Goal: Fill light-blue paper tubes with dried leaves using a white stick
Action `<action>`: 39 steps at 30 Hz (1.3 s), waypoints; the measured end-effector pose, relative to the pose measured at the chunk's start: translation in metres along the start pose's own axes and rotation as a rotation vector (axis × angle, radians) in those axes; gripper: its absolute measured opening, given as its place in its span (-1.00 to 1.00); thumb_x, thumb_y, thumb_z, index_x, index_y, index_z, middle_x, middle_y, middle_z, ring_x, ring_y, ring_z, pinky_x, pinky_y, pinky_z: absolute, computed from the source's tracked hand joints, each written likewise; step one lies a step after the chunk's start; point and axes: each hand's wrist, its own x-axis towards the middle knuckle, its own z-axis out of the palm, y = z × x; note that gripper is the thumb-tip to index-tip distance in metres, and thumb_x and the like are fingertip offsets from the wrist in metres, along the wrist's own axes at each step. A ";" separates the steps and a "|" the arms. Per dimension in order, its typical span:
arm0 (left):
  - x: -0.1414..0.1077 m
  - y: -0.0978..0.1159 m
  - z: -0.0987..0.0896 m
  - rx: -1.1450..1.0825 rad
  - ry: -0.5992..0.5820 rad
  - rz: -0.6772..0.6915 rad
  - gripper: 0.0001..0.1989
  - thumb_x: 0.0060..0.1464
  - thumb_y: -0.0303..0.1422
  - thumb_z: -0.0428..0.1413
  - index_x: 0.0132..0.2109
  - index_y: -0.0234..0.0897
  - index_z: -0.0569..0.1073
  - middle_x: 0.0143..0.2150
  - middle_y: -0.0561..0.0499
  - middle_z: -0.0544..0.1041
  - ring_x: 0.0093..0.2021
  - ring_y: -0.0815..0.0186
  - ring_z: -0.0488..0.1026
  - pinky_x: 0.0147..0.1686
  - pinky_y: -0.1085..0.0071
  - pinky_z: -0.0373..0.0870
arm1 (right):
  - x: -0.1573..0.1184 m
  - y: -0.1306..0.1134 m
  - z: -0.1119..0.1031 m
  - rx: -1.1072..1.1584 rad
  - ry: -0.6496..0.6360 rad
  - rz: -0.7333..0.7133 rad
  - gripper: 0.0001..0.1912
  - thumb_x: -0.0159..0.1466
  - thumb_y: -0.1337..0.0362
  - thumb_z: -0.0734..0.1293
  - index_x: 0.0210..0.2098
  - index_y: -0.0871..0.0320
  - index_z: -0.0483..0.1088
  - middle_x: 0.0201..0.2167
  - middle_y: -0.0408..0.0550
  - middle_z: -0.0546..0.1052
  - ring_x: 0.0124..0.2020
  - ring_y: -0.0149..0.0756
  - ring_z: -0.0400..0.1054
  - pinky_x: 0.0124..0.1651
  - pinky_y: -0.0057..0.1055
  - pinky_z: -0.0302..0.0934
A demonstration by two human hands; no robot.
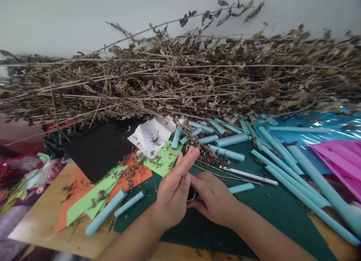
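Observation:
My right hand [213, 197] is closed, thumb and fingers curled round a short tube [191, 194]. Only its dark round opening and thin pale rim show; the hand hides the rest. My left hand [175, 191] stands upright beside it, fingers stretched out together, its palm side close to the tube's open end. Whether the palm touches the rim I cannot tell. A light blue paper tube [241, 188] shows past my right hand. Just beyond the hands lies a clump of dried leaves [204, 155], with a thin white stick [249, 175] to its right.
Dried leafy stalks [180, 80] are heaped along the wall. Several light blue rolled tubes [231, 140] lie on the dark green sheet [265, 216]. At left are black paper [101, 148], orange paper [73, 182] and green strips [93, 195]; pink sheets [338, 159] lie at right.

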 end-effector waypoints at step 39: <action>0.014 0.003 -0.046 0.524 -0.461 0.112 -0.73 -0.14 -0.50 0.12 -0.21 -0.18 0.43 -0.42 -0.05 0.46 -0.38 0.30 0.35 -0.38 0.43 0.27 | 0.001 0.002 -0.003 0.024 0.122 0.064 -0.71 0.23 0.14 0.09 -0.16 0.22 0.14 -0.38 0.02 0.45 -0.46 -0.29 0.31 -0.42 -0.37 0.14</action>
